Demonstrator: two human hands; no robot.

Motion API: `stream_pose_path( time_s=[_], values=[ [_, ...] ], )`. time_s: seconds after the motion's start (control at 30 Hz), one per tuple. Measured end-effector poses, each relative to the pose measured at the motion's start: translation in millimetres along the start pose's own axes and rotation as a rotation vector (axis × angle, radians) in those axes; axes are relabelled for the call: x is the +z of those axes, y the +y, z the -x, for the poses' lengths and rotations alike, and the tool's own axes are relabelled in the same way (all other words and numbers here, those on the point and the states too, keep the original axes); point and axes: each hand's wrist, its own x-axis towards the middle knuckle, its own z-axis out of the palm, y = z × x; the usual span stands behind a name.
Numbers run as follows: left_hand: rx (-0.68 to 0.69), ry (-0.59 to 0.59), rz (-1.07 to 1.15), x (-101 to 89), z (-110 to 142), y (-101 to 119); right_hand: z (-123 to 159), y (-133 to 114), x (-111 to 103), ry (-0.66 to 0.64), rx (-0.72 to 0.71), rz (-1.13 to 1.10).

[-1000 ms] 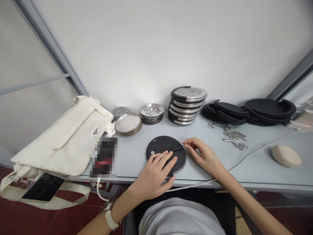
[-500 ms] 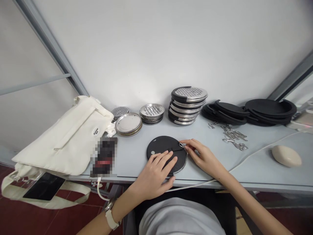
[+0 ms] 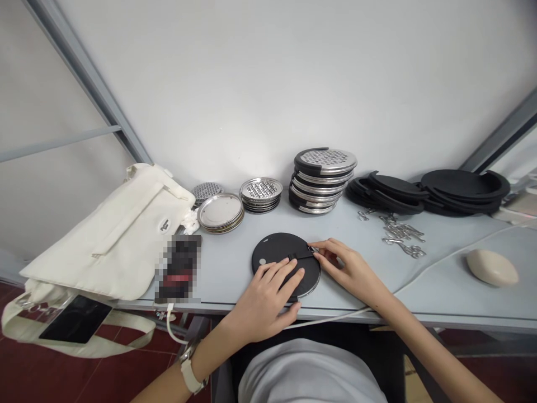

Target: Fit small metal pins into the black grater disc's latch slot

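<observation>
Fingers [image 3: 282, 272] of the left hand [image 3: 263, 299] lie spread and flat on the near half of a black round disc [image 3: 279, 252], pressing it onto the grey table [image 3: 235, 263] just below the frame's centre. Its wrist, wearing a watch [image 3: 188, 374], enters from the lower left. At the disc's right edge the right hand [image 3: 351, 272] pinches a small metal clip [image 3: 312, 248] between thumb and forefinger, the other fingers curled loosely; the clip touches the disc's rim where a narrow bar crosses it. That forearm runs off toward the lower right.

Behind, in mid-frame, stands a stack of perforated metal discs with black rims [image 3: 322, 180]; smaller metal discs [image 3: 220, 212] lie to its left. Black rings [image 3: 428, 192] are piled at the right, with loose metal clips [image 3: 398, 231] in front. A cream bag [image 3: 107, 235] fills the left.
</observation>
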Motion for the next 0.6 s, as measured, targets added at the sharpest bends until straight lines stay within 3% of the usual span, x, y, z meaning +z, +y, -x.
stream_pose_path(
  time_s=[0.6],
  values=[
    [-0.005, -0.014, 0.000, 0.5, 0.4, -0.4, -1.4, -0.3, -0.7, -0.009, 0.008, -0.003]
  ],
)
